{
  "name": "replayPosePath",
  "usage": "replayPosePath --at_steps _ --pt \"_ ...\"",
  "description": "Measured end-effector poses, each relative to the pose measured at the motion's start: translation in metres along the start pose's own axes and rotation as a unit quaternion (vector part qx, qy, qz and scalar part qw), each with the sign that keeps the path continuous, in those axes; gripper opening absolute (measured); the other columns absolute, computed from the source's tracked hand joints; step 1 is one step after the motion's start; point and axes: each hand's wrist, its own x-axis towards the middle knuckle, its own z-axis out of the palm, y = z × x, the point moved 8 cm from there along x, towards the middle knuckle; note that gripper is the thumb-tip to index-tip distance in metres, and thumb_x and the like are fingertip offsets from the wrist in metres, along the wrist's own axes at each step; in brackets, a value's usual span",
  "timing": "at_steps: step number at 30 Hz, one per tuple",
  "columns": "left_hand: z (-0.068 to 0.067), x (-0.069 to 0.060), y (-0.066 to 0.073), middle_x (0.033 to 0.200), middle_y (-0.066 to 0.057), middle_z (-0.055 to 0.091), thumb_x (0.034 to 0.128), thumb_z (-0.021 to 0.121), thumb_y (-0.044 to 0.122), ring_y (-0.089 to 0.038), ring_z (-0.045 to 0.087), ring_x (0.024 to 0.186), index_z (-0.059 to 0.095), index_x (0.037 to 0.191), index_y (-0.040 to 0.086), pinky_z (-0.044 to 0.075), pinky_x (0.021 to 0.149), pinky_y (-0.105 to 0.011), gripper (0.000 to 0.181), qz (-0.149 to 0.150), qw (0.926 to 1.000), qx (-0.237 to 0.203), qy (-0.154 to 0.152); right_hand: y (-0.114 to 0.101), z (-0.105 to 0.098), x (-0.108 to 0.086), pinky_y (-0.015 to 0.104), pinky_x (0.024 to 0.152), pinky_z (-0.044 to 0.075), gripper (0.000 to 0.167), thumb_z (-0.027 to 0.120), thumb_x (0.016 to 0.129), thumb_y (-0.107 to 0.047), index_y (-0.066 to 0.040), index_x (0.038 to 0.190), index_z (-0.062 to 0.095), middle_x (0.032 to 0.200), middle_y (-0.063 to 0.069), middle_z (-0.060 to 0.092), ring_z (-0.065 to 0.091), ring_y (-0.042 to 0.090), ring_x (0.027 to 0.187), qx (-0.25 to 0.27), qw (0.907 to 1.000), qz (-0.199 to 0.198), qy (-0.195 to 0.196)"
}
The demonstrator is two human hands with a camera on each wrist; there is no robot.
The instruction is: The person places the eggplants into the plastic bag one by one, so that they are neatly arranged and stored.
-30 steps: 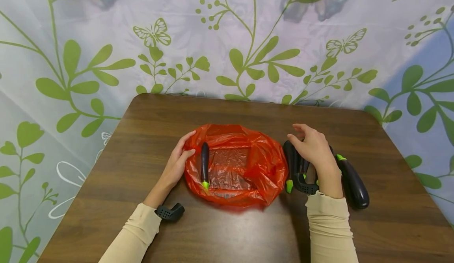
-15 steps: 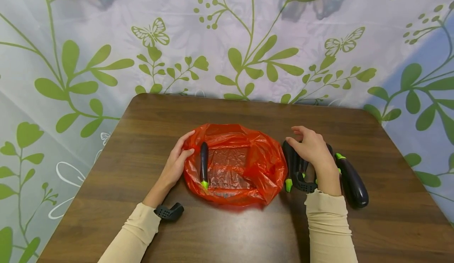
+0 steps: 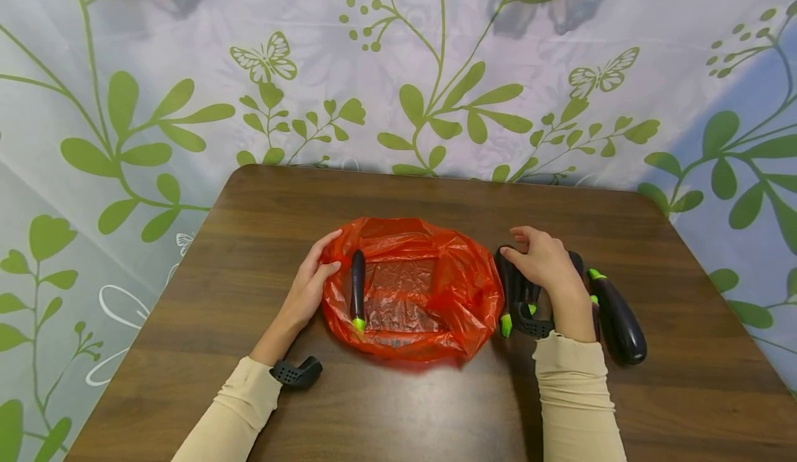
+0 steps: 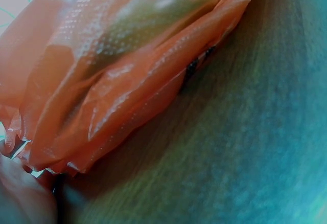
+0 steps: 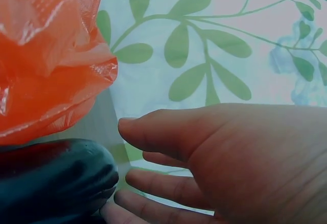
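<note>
Watching from afar, I see the left hand (image 3: 307, 283) pinching the left rim of the red bag (image 3: 468, 303), 1 eggplant (image 3: 358, 288) lying inside. The right hand (image 3: 548, 266), its empty grip fairly wide, hangs over the loose eggplants (image 3: 509, 288) beside the bag on the wooden table (image 3: 386, 424).

Red bag (image 3: 473, 289) gapes upward; entry from above fits right of the inside eggplant (image 3: 358, 285). Left hand (image 3: 305, 285) blocks its left rim. Eggplant cluster (image 3: 508, 285), under right hand (image 3: 548, 268), obstructs the right side.
</note>
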Motion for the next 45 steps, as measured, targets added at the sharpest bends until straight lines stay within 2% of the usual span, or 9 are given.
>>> replayPosePath --at_steps 13,19,27,35,45 --pt "0.000 0.001 -0.002 0.162 -0.006 0.037 0.1046 0.045 0.011 -0.031 0.045 0.140 0.040 0.157 0.019 0.049 0.101 -0.019 0.054 0.001 1.0000 0.005 0.000 0.005 0.009 0.004 0.067 0.107 0.043 0.060 0.061 0.102 -0.028 0.005 0.149 0.044 0.147 0.033 0.050 0.053 0.051 0.130 -0.010 0.9995 0.007 -0.030" --pt "0.000 0.002 -0.003 0.163 -0.007 0.036 0.1048 0.045 0.010 -0.032 0.046 0.141 0.039 0.158 0.019 0.050 0.102 -0.020 0.054 0.004 1.0000 0.002 -0.002 0.006 0.011 0.005 0.066 0.106 0.044 0.060 0.062 0.102 -0.029 0.004 0.149 0.045 0.146 0.033 0.051 0.053 0.050 0.130 -0.010 0.9994 0.011 -0.032" --pt "0.001 0.000 -0.004 0.163 -0.006 0.036 0.1054 0.045 0.012 -0.031 0.045 0.141 0.039 0.158 0.020 0.049 0.106 -0.027 0.053 -0.004 0.9999 0.015 -0.002 0.006 0.014 0.003 0.065 0.104 0.047 0.060 0.062 0.102 -0.031 0.004 0.149 0.046 0.146 0.035 0.051 0.053 0.052 0.129 -0.008 0.9992 0.010 -0.036" --pt "0.000 -0.001 -0.004 0.163 -0.005 0.037 0.1052 0.045 0.011 -0.029 0.043 0.143 0.041 0.157 0.019 0.045 0.104 -0.016 0.053 0.003 0.9998 0.018 0.004 0.006 0.015 0.006 0.066 0.106 0.045 0.060 0.062 0.102 -0.032 0.004 0.148 0.047 0.145 0.035 0.051 0.053 0.053 0.129 -0.015 0.9992 0.006 -0.036" --pt "0.001 0.001 -0.001 0.161 -0.007 0.037 0.1038 0.046 0.008 -0.027 0.041 0.143 0.042 0.156 0.014 0.043 0.105 -0.013 0.053 0.008 0.9999 0.003 0.005 0.003 0.019 0.009 0.070 0.106 0.042 0.060 0.061 0.102 -0.033 0.004 0.148 0.048 0.146 0.036 0.050 0.049 0.055 0.131 -0.029 0.9985 -0.012 -0.045"
